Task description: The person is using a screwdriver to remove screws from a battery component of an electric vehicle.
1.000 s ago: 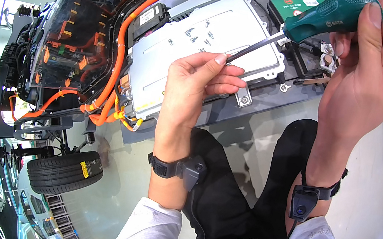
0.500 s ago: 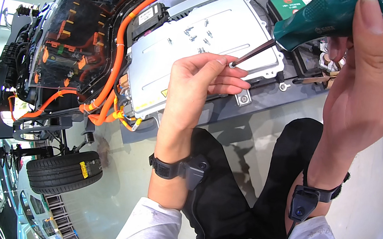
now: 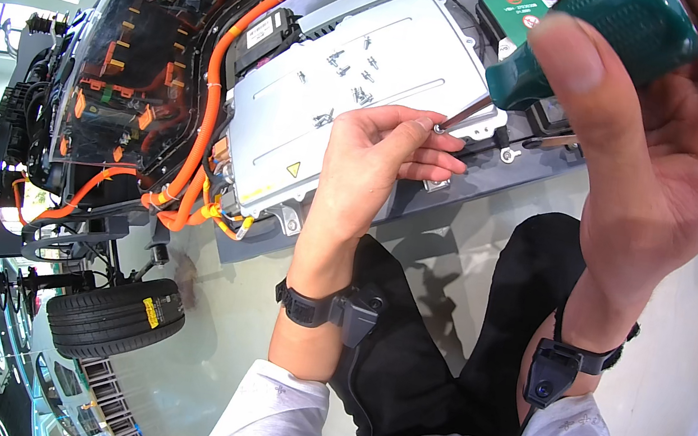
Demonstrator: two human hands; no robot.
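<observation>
Between the thumb and forefinger of my left hand (image 3: 362, 161) is a small silver screw (image 3: 439, 129), its other fingers loosely extended. The thin dark shaft tip of a green-handled screwdriver (image 3: 522, 79) meets the screw there. My right hand (image 3: 662, 172) grips the thick handle high at the upper right, thumb along its near side. Both hands are over the near right part of a flat white metal housing (image 3: 276, 129). Several loose screws (image 3: 363, 94) lie scattered on its top.
A thick orange cable (image 3: 215, 87) curves along the housing's left side, beside a clear-covered black assembly (image 3: 138, 48). A green-labelled box (image 3: 504, 14) stands behind the screwdriver. At lower left is a tyre (image 3: 114, 318). A grey frame edge (image 3: 500, 187) runs before my knees.
My left hand has shifted slightly right with the screw. My right hand has moved left, and the screwdriver handle has swung with it, its grip now closer to the view.
</observation>
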